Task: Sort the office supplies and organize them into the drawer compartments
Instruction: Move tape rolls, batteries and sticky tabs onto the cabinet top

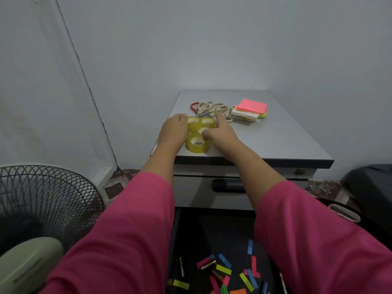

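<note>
Tape rolls (198,132): a cluster of yellowish clear rolls on the left front part of the counter (275,134), each lying flat with its core hole facing up; the cluster's long axis runs from the front edge back toward the wall.
Left hand (174,129): my palm faces inward against the left side of the cluster, fingers curled round the far-left roll, so the rolls lie just to the right of it, touching.
Right hand (220,129): it sits on the right side of the cluster, forefinger stretched out toward the back, thumb bent onto a middle roll; the rolls lie to its left, between my two hands. I cannot tell whether this one truly grips or only presses.
Scissors (212,109): a pile of beige-handled pairs with one red-handled pair, just behind the rolls, handles mostly toward the back.
Sticky notes (250,111): a stack with a pink pad on top, right of the scissors.
Drawer (229,240): open below my pink sleeves (131,230), dark inside, with coloured paper strips (223,269) scattered at many angles.
Fan (42,204): on the floor at my left.
</note>
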### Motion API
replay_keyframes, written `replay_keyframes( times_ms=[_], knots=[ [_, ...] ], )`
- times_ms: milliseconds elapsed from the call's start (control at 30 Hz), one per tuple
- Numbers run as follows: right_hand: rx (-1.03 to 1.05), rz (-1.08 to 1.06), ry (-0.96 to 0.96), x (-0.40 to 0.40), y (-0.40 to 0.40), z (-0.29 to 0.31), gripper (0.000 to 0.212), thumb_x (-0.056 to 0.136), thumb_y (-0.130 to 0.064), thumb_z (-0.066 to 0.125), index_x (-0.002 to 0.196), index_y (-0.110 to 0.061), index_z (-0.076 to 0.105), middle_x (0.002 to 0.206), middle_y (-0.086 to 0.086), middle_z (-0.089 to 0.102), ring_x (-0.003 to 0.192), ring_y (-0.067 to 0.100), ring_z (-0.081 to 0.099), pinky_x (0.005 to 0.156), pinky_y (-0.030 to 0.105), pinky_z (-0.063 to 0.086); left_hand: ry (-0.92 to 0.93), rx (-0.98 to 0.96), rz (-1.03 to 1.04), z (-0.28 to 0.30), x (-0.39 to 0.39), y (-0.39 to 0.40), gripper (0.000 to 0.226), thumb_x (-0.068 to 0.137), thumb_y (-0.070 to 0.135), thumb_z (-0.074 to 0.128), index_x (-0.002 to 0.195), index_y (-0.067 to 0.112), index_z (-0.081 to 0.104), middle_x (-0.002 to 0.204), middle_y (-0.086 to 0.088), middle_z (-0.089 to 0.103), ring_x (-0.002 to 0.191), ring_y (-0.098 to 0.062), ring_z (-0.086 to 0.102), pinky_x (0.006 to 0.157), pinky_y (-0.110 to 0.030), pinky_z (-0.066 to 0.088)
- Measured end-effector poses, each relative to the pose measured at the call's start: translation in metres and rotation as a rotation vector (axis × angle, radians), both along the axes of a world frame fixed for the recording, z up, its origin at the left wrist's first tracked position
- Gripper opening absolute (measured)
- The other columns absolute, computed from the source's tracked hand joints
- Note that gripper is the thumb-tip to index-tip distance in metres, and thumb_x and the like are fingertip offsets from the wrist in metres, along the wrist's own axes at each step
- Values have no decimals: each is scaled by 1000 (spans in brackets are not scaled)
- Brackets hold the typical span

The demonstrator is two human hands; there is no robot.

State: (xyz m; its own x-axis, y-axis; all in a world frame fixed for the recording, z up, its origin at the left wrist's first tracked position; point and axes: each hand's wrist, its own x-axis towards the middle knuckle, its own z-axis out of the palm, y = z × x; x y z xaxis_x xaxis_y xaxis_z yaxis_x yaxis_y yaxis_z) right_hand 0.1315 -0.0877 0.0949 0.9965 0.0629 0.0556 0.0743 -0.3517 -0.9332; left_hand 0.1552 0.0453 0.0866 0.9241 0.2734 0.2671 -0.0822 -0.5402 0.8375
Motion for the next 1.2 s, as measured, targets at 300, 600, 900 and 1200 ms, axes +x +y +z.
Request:
replay_keyframes(
  times_ms=[300, 600, 900, 1200],
  knots=[
    [19, -23, -34, 0, 0, -1, 78, 83, -5, 50, 153, -21, 18, 147, 7, 37, 114, 19, 46, 90, 29, 43, -1, 14, 6, 0, 0, 0, 37, 99, 32, 31, 87, 11, 59, 90, -10, 60, 84, -26, 52, 76, -38, 44],
    [268, -119, -175, -9, -4, -6, 57, 89, -8, 48, 144, -17, 39, 143, 2, 44, 114, 7, 45, 90, 20, 37, -140, -48, 24, 2, -18, -5, 34, 103, 33, 30, 105, 16, 60, 108, -2, 60, 99, -13, 51, 93, -32, 42],
    [-60, -184, -872, -82, -25, -54, 35, 84, -7, 48, 115, -1, 63, 114, 10, 61, 111, 20, 54, 101, 26, 41, -712, 15, 117, -54, -98, -28, 34, 99, 23, 41, 120, 6, 61, 113, 4, 58, 108, -9, 44, 94, -8, 30],
    [-457, -30, 6, -157, -80, -185, 32, 89, -10, 56, 119, -18, 61, 119, 0, 55, 109, 15, 56, 91, 24, 44, 369, 487, -228, -179, -170, -32, 16, 96, 23, 47, 99, 17, 61, 101, -5, 64, 97, -23, 60, 80, -33, 48]
  ],
)
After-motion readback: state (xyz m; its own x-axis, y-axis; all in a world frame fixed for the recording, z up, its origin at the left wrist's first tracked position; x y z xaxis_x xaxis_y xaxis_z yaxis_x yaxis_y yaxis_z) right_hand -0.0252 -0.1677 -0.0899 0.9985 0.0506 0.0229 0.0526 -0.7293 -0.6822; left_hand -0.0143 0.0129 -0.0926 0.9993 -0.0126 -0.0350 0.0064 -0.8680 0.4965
